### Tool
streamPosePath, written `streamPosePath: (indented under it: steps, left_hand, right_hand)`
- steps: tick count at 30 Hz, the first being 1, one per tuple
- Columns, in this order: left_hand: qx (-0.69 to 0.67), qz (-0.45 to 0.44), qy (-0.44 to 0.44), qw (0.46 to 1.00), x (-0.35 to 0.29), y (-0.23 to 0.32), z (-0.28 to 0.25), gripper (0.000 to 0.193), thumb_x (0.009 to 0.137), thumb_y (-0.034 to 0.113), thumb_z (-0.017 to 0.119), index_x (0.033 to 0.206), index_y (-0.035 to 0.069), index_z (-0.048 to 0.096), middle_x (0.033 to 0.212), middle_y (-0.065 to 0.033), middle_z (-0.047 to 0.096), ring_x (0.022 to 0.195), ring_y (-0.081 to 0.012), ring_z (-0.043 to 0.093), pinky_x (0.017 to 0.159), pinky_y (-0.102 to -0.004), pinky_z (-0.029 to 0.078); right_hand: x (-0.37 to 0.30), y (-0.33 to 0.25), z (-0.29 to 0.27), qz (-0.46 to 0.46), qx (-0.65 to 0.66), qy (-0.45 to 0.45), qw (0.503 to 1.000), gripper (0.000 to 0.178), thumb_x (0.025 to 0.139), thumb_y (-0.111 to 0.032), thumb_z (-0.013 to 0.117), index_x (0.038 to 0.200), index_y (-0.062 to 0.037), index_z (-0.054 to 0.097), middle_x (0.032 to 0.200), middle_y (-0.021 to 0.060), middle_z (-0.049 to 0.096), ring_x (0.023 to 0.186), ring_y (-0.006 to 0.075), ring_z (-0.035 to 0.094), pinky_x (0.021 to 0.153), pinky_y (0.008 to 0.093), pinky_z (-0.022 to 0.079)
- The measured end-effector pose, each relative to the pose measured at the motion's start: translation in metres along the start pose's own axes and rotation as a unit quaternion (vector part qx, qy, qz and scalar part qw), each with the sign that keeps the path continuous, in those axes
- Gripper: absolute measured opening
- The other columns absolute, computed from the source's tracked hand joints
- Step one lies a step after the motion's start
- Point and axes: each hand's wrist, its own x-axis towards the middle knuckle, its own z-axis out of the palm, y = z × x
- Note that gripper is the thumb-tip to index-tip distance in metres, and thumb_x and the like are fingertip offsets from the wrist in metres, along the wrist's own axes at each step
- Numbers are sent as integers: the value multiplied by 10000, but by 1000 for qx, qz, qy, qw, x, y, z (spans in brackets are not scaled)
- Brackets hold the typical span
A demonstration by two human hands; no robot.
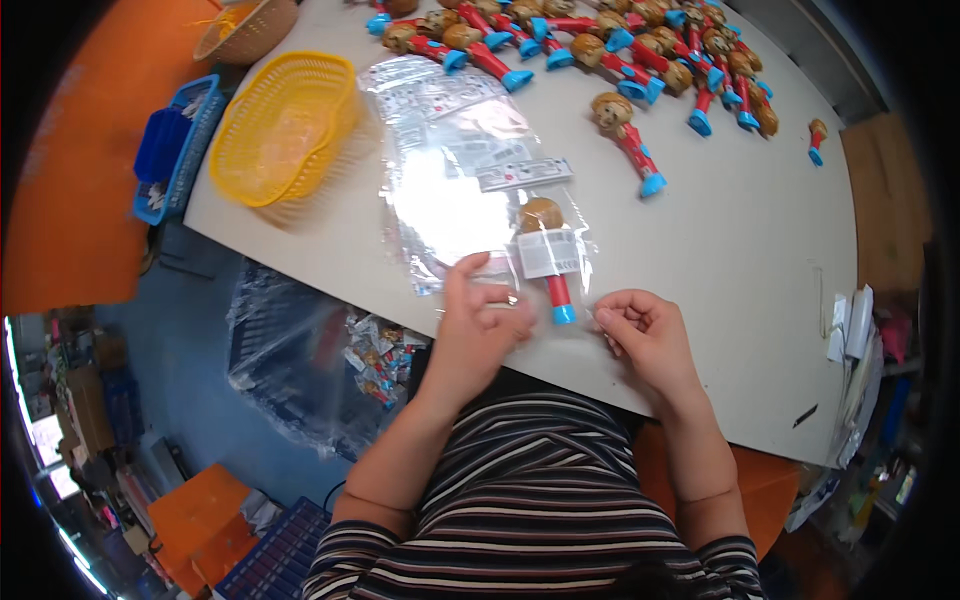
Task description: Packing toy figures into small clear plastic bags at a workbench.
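Note:
A clear plastic bag lies on the table before me with a doll-shaped toy inside. The toy has a brown head, a red body and a blue base, and a white label covers its middle. My right hand is closed, thumb and fingers pinching the bag's lower right corner. At the lower left edge, my left hand has its thumb and curled fingers together on the bag, with the index finger raised. Flat, shiny clear bags lie in a pile just left of the bagged toy.
Loose toys of the same kind heap along the far edge; a single toy lies nearer. A yellow basket stands at left, beside a blue basket. Below the table's left edge, a plastic-lined crate holds bagged toys.

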Motion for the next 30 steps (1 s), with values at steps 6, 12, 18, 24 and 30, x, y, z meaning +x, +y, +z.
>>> streamPosePath:
  steps: [6, 12, 18, 24, 30]
  left_hand:
    - [48, 9, -71, 996, 1, 9, 19, 878, 811, -43, 749, 1484, 70, 196, 1018, -116, 633, 917, -151, 651, 808, -286, 551]
    - [37, 8, -131, 991, -13, 39, -3, 603, 835, -45, 729, 1360, 51, 447, 1100, -80, 646, 1034, -148, 633, 907, -286, 516]
    - [44, 132, -124, 982, -29, 34, -41, 107, 863, -55, 693, 965, -28, 671, 1062, -105, 649, 994, -176, 646, 885, -305, 530]
    - [70, 192, 127, 971, -104, 20, -205, 121, 826, 94, 735, 836, 17, 642, 796, -64, 638, 720, -161, 597, 666, -279, 461]
    - [78, -111, 302, 944, -137, -109, -337, 104, 888, 93, 720, 977, 45, 696, 845, -15, 687, 713, -104, 620, 657, -233, 488]
  right_hand:
    - [-7, -8, 7, -16, 19, -21, 999, 120, 927, -61, 666, 1007, 28, 661, 765, 11, 633, 609, 43, 518, 553, 181, 409]
    - [-16, -24, 20, -51, 19, -18, 998, 75, 908, -1, 656, 978, 26, 662, 794, 29, 646, 656, 68, 567, 604, 192, 450]
    - [-21, -41, 31, -206, -175, -147, 952, 114, 908, -7, 638, 1016, 26, 658, 835, 55, 678, 774, 111, 647, 715, 236, 501]
    - [15, -23, 7, -214, -309, 115, 920, 256, 913, -107, 659, 1123, 33, 615, 963, 113, 665, 833, 184, 635, 708, 283, 506]
    - [58, -26, 24, -245, -487, 200, 814, 300, 879, -184, 700, 1072, 22, 597, 997, 156, 601, 930, 276, 590, 811, 375, 489]
